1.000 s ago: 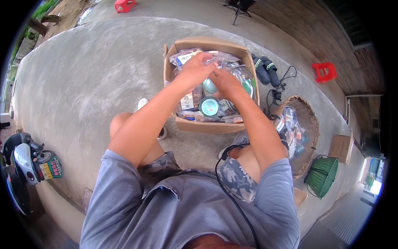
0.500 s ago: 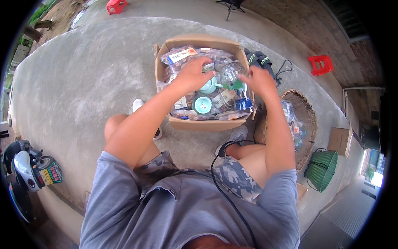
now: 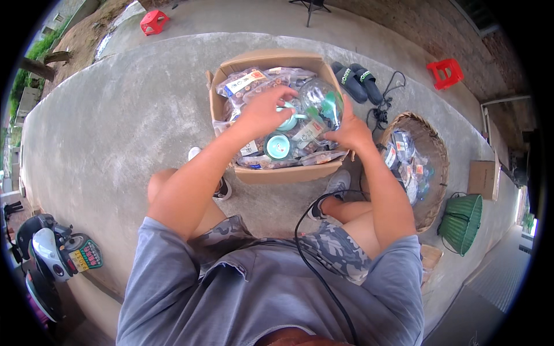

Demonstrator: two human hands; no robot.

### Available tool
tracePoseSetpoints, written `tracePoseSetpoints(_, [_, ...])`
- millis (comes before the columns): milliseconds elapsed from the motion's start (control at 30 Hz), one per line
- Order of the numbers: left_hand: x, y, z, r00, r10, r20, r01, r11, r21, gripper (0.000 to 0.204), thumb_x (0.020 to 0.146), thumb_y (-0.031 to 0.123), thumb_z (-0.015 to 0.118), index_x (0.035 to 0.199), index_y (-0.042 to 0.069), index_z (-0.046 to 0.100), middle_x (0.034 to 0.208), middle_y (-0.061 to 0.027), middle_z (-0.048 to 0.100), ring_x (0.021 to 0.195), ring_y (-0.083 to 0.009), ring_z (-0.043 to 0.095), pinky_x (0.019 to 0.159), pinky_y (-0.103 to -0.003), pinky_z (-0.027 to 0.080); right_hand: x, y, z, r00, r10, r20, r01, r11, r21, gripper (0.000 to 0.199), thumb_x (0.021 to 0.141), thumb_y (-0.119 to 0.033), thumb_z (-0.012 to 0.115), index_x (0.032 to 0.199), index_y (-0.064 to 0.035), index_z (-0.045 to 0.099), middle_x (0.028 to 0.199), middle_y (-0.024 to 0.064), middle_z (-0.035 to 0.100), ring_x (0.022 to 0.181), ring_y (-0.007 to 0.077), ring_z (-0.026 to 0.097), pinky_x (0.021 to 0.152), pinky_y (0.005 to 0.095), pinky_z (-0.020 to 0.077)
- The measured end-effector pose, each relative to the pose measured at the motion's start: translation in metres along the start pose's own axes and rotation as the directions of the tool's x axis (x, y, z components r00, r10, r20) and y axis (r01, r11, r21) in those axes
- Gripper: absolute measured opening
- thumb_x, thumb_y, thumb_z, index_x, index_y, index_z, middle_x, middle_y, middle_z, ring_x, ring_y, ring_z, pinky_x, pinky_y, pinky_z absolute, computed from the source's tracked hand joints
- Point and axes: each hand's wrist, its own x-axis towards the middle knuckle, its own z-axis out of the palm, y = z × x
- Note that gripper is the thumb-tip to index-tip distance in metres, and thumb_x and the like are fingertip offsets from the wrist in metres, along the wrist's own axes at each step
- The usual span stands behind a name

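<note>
Brown cardboard forms the open carton [image 3: 288, 175] on the concrete floor [image 3: 115, 115], filled near its rim with clear bags of ring-shaped dried pieces [image 3: 248, 83], a mint-green handled cup [image 3: 285, 123], a round turquoise-topped container [image 3: 278, 146] and a clear, rounded vessel [image 3: 314, 92]. The left hand [image 3: 269, 109] is half-curled over the cup, thumb and fingers apart; whether it touches the cup is unclear. The right hand [image 3: 351, 130] is spread at the vessel's right side, some fingertips hidden. Judging by the fill, most of the carton's room is taken, but its top is uncovered and the contents sit unevenly. The wicker basket [image 3: 442, 164] alongside holds more packets [image 3: 405, 144].
</note>
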Motion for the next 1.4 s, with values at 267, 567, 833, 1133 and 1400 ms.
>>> tracePoseSetpoints(267, [-0.008,0.015,0.044,0.939,0.32,0.125,-0.342,0.905,0.251,0.052,0.087,0.012,0.078,0.138,0.013,0.064,0.145,-0.0147,0.058,0.138,-0.0345,0.053,0.116,-0.049,0.043,0.01,0.029,-0.035,0.979,-0.166,-0.12,0.201,0.889,0.411,0.117,0.068,-0.023,0.093,0.165,-0.0033,0.032,0.148,0.0249,0.059,0.134,0.0324,0.06,0.112,0.037,0.0458])
tracePoseSetpoints(567, [-0.004,0.039,0.021,0.795,0.605,0.037,-0.545,0.685,0.484,0.039,0.08,0.038,0.086,0.104,0.013,0.067,0.104,-0.0037,0.064,0.113,-0.0285,0.06,0.104,-0.05,0.042,-0.012,0.0,-0.053,0.955,-0.269,0.121,0.048,0.548,0.835,0.105,0.079,-0.025,0.091,0.164,-0.0033,0.033,0.136,0.0188,0.063,0.125,0.0215,0.061,0.101,0.0369,0.0489])
tracePoseSetpoints(833, [0.004,0.051,-0.019,0.68,0.707,-0.197,-0.594,0.688,0.417,0.041,0.073,0.036,0.09,0.091,0.008,0.067,0.082,-0.008,0.064,0.083,-0.0342,0.061,0.078,-0.046,0.05,-0.021,-0.029,-0.069,0.902,-0.372,0.219,-0.026,0.459,0.888,0.07,0.102,-0.061,0.06,0.158,-0.0195,0.05,0.135,0.0091,0.067,0.117,0.0212,0.067,0.093,0.0507,0.0541])
tracePoseSetpoints(1133, [0.021,0.05,-0.045,0.699,0.384,-0.604,-0.534,0.842,-0.083,0.036,0.092,0.032,0.081,0.101,0.001,0.065,0.113,-0.0104,0.073,0.103,-0.0267,0.067,0.096,-0.034,0.051,-0.016,-0.031,-0.057,0.707,-0.603,-0.37,0.631,0.302,0.714,0.119,0.075,-0.059,0.092,0.163,-0.0032,0.036,0.158,0.0116,0.045,0.145,0.0283,0.045,0.122,0.0426,0.0373])
tracePoseSetpoints(1400, [0.013,0.051,-0.031,0.933,-0.306,-0.19,-0.091,0.309,-0.947,0.055,0.108,0.056,0.057,0.116,0.002,0.067,0.129,-0.0138,0.073,0.115,-0.0262,0.068,0.108,-0.043,0.05,-0.016,-0.049,-0.038,0.737,-0.572,-0.361,0.589,0.28,0.758,0.105,0.082,-0.042,0.09,0.163,-0.0038,0.036,0.16,0.0156,0.046,0.151,0.0298,0.041,0.123,0.0429,0.0375])
